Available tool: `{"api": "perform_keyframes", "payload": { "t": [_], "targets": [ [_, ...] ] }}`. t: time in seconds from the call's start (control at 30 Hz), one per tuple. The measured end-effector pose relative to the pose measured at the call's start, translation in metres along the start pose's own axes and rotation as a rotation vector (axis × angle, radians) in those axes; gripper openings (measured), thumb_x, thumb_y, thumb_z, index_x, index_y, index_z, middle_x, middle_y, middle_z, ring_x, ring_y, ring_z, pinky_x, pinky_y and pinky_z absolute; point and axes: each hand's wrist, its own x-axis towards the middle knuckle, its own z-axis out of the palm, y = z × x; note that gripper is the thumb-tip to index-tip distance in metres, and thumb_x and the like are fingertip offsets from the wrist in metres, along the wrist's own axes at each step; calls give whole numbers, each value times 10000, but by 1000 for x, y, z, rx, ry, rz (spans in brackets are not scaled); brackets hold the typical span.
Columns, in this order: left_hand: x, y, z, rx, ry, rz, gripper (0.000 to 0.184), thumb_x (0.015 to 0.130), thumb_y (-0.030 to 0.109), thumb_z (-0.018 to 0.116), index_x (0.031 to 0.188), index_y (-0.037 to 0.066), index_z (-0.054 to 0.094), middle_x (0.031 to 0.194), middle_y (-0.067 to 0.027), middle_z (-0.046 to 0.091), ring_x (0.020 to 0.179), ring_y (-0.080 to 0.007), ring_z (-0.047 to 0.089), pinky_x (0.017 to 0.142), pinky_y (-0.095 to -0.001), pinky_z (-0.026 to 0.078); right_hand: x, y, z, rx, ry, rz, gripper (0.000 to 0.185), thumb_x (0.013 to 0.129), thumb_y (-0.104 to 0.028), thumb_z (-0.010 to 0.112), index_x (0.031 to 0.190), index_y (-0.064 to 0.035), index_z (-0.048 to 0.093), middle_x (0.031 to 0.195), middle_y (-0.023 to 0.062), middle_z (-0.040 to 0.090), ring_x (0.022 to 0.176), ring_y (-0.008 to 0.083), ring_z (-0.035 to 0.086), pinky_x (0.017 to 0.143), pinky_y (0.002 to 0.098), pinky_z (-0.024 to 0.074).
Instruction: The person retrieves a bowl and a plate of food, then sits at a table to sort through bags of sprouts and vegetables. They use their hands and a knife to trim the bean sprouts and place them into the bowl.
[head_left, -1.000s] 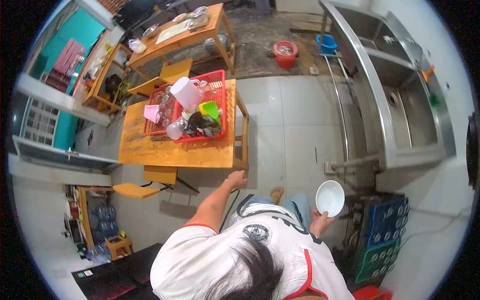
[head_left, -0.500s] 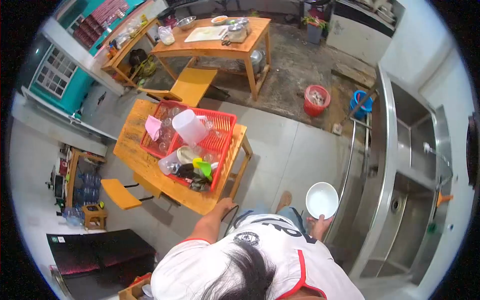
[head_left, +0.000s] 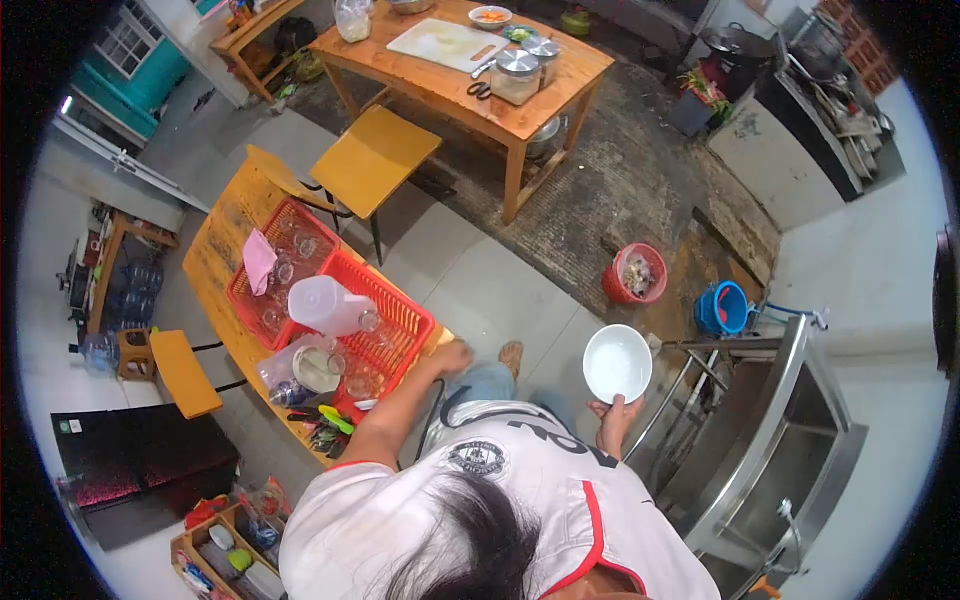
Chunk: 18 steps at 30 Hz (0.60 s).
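A white bowl [head_left: 617,364] is in my right hand [head_left: 613,414], with the thumb over its near rim and its inside facing up. My left hand [head_left: 454,356] is beside the corner of the near wooden table, its fingers blurred and partly hidden. Close to my left arm, red baskets [head_left: 408,330] on that table hold a white plastic pitcher [head_left: 325,305], glasses and utensils. A pink cloth [head_left: 259,262] hangs over one basket's edge.
Ahead, a wooden table [head_left: 560,90] bears a cutting board [head_left: 446,44], jars and scissors. A red bucket [head_left: 635,274] and a blue bucket [head_left: 722,307] stand on the floor. The steel sink [head_left: 790,470] is at the right; a yellow chair [head_left: 375,150] stands between the tables.
The view has turned, bringing the far table and stove area further into sight and shifting the sink lower right. The bowl remains in my right hand. My left hand stays near the table corner.
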Motion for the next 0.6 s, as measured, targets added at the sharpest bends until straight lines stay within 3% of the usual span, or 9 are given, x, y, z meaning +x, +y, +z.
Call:
{"api": "perform_keyframes", "payload": {
  "t": [0.07, 0.13, 0.23, 0.33, 0.43, 0.5, 0.53, 0.6],
  "targets": [
    [51, -3, -33, -134, 112, 50, 389, 827, 383, 571, 1044, 74, 664, 979, -194, 675, 945, -341, 646, 834, -432, 500, 20, -16, 36, 0, 14, 104, 597, 874, -26, 390, 1413, -102, 145, 1116, 240, 534, 553, 264, 640, 471, 367, 580],
    [69, 36, -98, -195, 201, 34, 452, 841, 441, 575, 1047, 47, 656, 935, -180, 687, 921, -310, 660, 820, -399, 507, 48, -29, 62, -48, -58, 133, 588, 878, -33, 395, 1410, -100, 153, 1132, 236, 525, 547, 270, 639, 469, 361, 580],
    [100, 81, -176, -579, 77, 27, 538, 854, 523, 576, 1083, 39, 626, 1002, -170, 677, 982, -280, 645, 805, -368, 514, 111, -52, 114, -118, -246, 112, 574, 882, -49, 414, 1402, -101, 178, 1190, 211, 493, 670, 277, 656, 469, 338, 579],
    [131, 108, -231, -992, -152, 0, 629, 866, 574, 562, 1261, 88, 504, 1175, -116, 589, 1079, -249, 584, 803, -389, 533, 164, -93, 190, -172, -453, 77, 574, 883, -52, 421, 1403, -97, 184, 1213, 193, 477, 836, 272, 648, 493, 323, 590],
    [123, 137, -288, -1268, -101, 126, 730, 871, 578, 555, 1389, 105, 355, 1299, -137, 501, 1171, -267, 523, 852, -435, 522, 230, -121, 279, -234, -780, 1, 581, 886, -2, 404, 1412, -55, 162, 1223, 202, 468, 757, 249, 654, 504, 300, 590],
    [143, 131, -316, -1311, 48, 63, 738, 860, 496, 624, 1410, 102, 329, 1304, -141, 500, 1178, -262, 519, 886, -449, 505, 257, -146, 350, -307, -916, -6, 603, 884, 8, 408, 1425, -80, 159, 1211, 193, 455, 757, 246, 643, 487, 299, 587],
    [145, 131, -338, -1282, 130, 60, 722, 858, 464, 641, 1405, 104, 337, 1305, -141, 499, 1179, -257, 517, 892, -440, 502, 276, -142, 386, -392, -1009, -198, 602, 885, 14, 403, 1429, -74, 162, 1212, 191, 456, 765, 242, 640, 490, 291, 585],
    [167, 99, -352, -1336, 263, 71, 664, 861, 340, 676, 1386, 85, 359, 1284, -121, 516, 1153, -228, 534, 889, -391, 501, 298, -145, 441, -502, -1145, -350, 602, 886, 25, 397, 1435, -58, 166, 1214, 183, 456, 773, 231, 632, 489, 274, 575]
  ]
}}
